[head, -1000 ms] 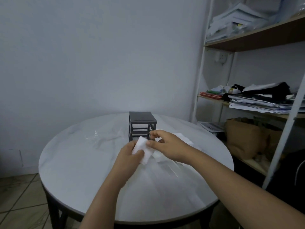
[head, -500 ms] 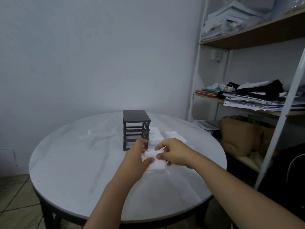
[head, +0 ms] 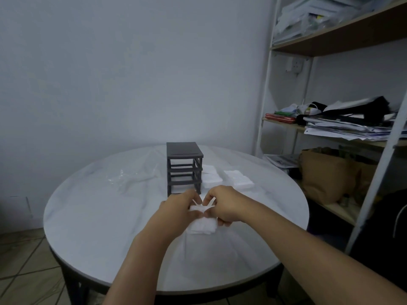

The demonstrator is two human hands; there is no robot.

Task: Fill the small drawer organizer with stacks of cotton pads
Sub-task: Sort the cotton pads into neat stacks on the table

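A small dark grey drawer organizer (head: 184,167) stands upright near the middle of the round white table (head: 92,212); its slots look open and bare. Just in front of it, my left hand (head: 179,209) and my right hand (head: 222,205) both pinch a stack of white cotton pads (head: 201,225) that rests on the table. Two more stacks of cotton pads lie to the right of the organizer, one right beside it (head: 211,178) and one further right (head: 239,180).
Crumpled clear plastic wrap (head: 130,178) lies left of the organizer. A white shelf unit (head: 264,106) with papers, a black bag and a brown paper bag (head: 326,175) stands close to the table's right side. Tiled floor shows at lower left.
Both hands have lowered the stack of pads from mid-air in front of the organizer onto the table, nearer to me. The view has shifted a little.
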